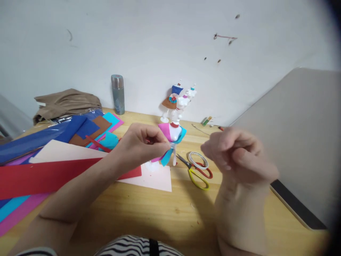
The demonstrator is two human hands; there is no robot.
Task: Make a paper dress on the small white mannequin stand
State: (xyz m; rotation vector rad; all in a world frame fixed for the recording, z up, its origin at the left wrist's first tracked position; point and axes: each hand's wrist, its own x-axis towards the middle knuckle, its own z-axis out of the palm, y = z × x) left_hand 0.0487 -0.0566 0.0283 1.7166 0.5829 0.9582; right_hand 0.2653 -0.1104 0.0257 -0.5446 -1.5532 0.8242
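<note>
My left hand (142, 142) is closed in a pinch on a small white mannequin figure (174, 133) dressed in pink and cyan foam pieces, standing on the wooden table (165, 209). My right hand (234, 153) hovers to the right of the figure, blurred by motion, its fingers curled into a loose fist; I cannot make out anything in it. Below and between my hands lie scissors (198, 172) with yellow and red handles and a roll of clear tape (198, 160).
Coloured foam sheets (39, 170) in red, blue, pink and cream cover the table's left side. More dressed figures (177, 101), a grey flask (118, 94) and brown cloth (66, 103) stand by the wall. A grey board (298, 135) leans at right.
</note>
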